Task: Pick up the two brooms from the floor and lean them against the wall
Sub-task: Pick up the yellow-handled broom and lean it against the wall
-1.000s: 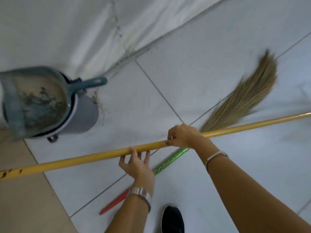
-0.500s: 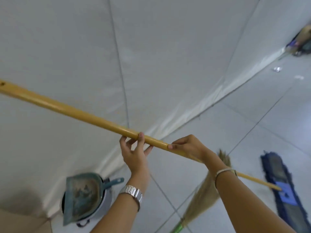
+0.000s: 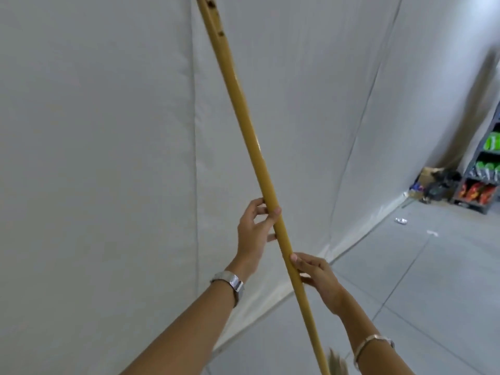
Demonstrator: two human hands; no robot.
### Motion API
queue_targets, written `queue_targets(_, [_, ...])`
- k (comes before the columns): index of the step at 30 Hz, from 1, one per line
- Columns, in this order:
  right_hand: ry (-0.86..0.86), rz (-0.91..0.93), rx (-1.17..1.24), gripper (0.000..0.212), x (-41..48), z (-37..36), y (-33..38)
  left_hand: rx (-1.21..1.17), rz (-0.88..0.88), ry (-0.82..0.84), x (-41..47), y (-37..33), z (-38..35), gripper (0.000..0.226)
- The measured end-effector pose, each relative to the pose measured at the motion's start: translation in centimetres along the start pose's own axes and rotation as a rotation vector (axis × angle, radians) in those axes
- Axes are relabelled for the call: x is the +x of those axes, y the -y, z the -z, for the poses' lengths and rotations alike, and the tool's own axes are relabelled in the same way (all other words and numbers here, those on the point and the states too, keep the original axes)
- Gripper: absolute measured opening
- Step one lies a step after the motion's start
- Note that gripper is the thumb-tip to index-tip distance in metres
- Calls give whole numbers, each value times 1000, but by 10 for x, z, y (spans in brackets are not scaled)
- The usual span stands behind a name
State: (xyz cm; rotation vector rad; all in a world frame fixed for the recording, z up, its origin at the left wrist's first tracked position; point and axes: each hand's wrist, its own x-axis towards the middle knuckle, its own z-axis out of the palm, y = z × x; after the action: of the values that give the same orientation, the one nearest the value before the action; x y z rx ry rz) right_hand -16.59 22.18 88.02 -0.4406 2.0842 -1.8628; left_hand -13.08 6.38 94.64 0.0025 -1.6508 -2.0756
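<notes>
1. Broom handle (image 3: 244, 115): long yellow-tan wooden pole, smooth and glossy, a few small dark holes or marks near its top end. It runs steeply from the top edge of the view down to the bottom edge, tilted so the top leans left. It is off the floor at hand height, in front of the white wall (image 3: 94, 158); cannot tell whether its top touches the wall.
2. Straw bristles (image 3: 336, 364): a pale tuft just right of the pole's lower end at the bottom edge; blurred, and whether it belongs to this pole cannot be told.
3. Left hand (image 3: 253, 231): higher on the pole, on its left side. Thumb lies across the front of the pole, fingers curl loosely behind it; a light, partly open grip, not a tight fist. Metal wristwatch (image 3: 230, 282) on that wrist.
4. Right hand (image 3: 316, 277): lower on the pole, on its right side. Fingertips press against the pole, thumb below them also touching it; fingers fairly straight and close together, more a steadying pinch than a wrap. Thin silver bracelet (image 3: 370, 343) on that wrist.
5. Grey tiled floor (image 3: 433, 293) at right, small bits of litter (image 3: 401, 220) on it. Far right: shelf rack (image 3: 484, 171) with green and orange packages.
</notes>
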Motion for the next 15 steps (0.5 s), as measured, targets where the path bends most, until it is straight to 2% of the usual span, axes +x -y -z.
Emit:
queue_targets(7, [-16,154,31,41,-41,33,38,73,-86,207,-13,-59,-49,19])
queue_targets(11, [13,246,122,42,-52,32,80,100,-176,243,-13,-117,-65,18])
queue_targets(15, [103,337,178,32,-55,5,132,147,-282,233,-11,-181,-55,19])
